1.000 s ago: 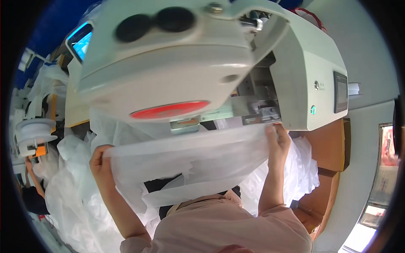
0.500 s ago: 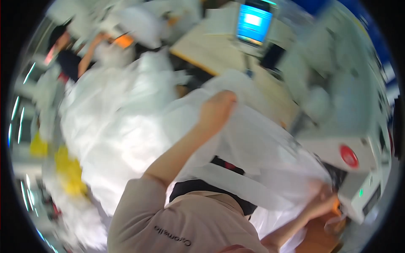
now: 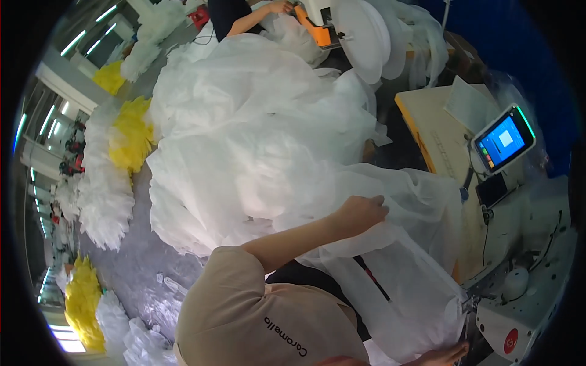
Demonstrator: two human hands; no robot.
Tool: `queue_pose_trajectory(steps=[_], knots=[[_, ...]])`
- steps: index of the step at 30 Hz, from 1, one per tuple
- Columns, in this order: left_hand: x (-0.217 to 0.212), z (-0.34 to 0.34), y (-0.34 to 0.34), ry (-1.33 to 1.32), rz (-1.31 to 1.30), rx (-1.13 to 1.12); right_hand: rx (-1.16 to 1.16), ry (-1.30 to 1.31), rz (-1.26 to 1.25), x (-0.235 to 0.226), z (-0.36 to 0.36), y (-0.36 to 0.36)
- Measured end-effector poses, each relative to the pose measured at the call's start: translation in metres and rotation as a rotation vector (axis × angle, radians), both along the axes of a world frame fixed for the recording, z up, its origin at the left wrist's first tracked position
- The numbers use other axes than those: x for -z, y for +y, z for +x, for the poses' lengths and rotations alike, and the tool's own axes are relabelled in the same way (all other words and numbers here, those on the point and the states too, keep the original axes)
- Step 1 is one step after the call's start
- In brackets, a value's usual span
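Note:
My left hand (image 3: 361,213) is stretched out to the left and is closed on a fold of thin white fabric (image 3: 390,268). The sheet hangs from that hand down to the white sewing machine (image 3: 519,323) at the lower right. My right hand (image 3: 444,355) shows only at the bottom edge. Its fingers lie against the lower end of the same fabric, next to the machine's needle area, and its grip is hidden. My beige sleeve fills the lower middle.
A big heap of white fabric (image 3: 244,122) lies to my left, with yellow bundles (image 3: 129,140) beyond it. A lit tablet screen (image 3: 504,139) stands on the wooden table (image 3: 427,128). Another person's arm (image 3: 259,13) works at the top, by white round discs (image 3: 361,38).
The view has swung further left, away from the machine. My left hand has drawn the fabric out toward the heap. My right hand stays by the machine.

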State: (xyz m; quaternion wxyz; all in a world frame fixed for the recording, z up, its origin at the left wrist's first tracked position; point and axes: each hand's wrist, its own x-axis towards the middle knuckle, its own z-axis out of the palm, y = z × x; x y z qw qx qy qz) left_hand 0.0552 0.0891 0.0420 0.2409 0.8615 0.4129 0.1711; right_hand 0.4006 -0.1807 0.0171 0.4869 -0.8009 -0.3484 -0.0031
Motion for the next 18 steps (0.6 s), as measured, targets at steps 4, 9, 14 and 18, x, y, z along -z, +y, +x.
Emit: queue_pose_trajectory(steps=[4, 9, 14, 18], knots=[[0.035, 0.002, 0.002, 0.161, 0.078, -0.258, -0.044, -0.236, -0.056, 0.032, -0.007, 0.0], [0.064, -0.011, 0.018, 0.373, -0.202, -0.075, 0.008, -0.067, -0.117, 0.004, -0.011, 0.004], [0.051, -0.006, 0.031, -0.09, -0.084, -0.196, -0.073, -0.155, -0.168, -0.027, -0.012, 0.023], [0.021, 0.006, 0.031, -0.306, 0.062, -0.221, 0.041, -0.105, 0.058, -0.048, -0.017, 0.026]])
